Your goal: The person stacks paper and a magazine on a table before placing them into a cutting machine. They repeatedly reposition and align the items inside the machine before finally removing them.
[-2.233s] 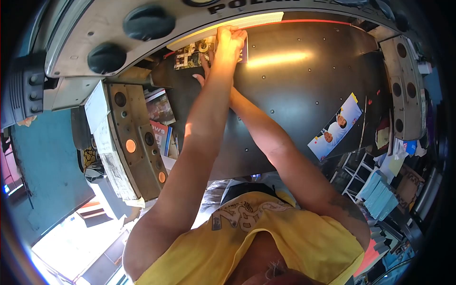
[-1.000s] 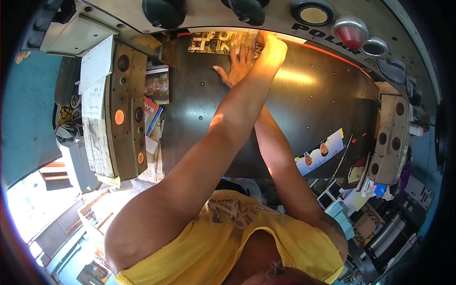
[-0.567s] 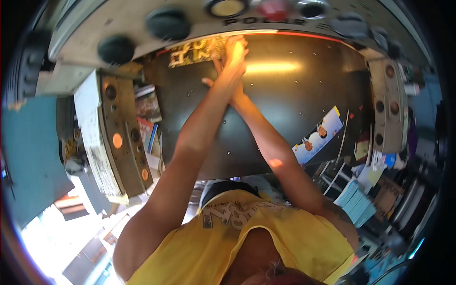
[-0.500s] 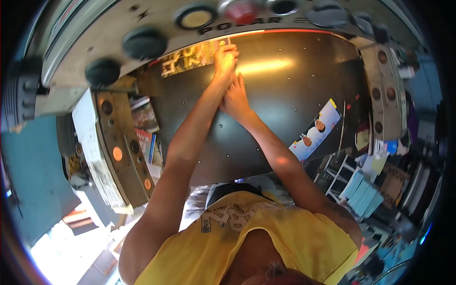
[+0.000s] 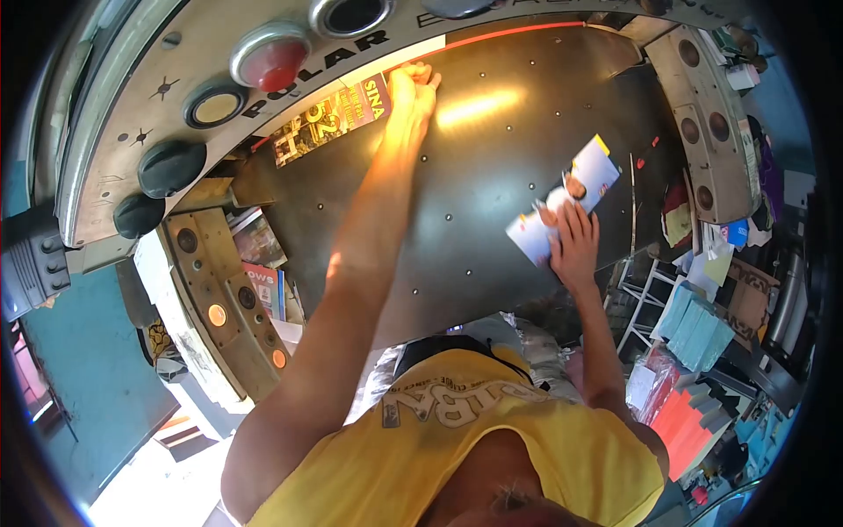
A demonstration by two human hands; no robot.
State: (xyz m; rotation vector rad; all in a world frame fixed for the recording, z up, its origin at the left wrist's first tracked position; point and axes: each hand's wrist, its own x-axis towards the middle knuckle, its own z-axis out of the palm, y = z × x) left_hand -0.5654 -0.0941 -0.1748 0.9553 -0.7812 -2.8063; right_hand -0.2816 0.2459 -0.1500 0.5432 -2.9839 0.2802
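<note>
My left hand (image 5: 414, 88) reaches to the back of the dark metal table (image 5: 474, 202). Its fingers are curled at the right end of a printed sheet (image 5: 334, 114) with yellow and red lettering, beside a white strip (image 5: 435, 44) under the machine front. What the fingertips pinch, if anything, is hidden. At the right, my right hand (image 5: 577, 244) grips a long printed card (image 5: 597, 167) with people in white on a pale blue ground. Its fingers lie over the card, with the thumb at the lower edge.
The machine's front panel (image 5: 228, 70), marked POLAR, overhangs the back with knobs and a red button (image 5: 274, 63). Side walls with round fittings (image 5: 215, 290) bound the table. Papers and booklets (image 5: 263, 285) lean at the left; stacked blue paper (image 5: 694, 325) stands at the lower right.
My right hand has left my left hand and moved right onto the card, which has shifted farther back. My left hand stays at the printed sheet. The view has turned slightly.
</note>
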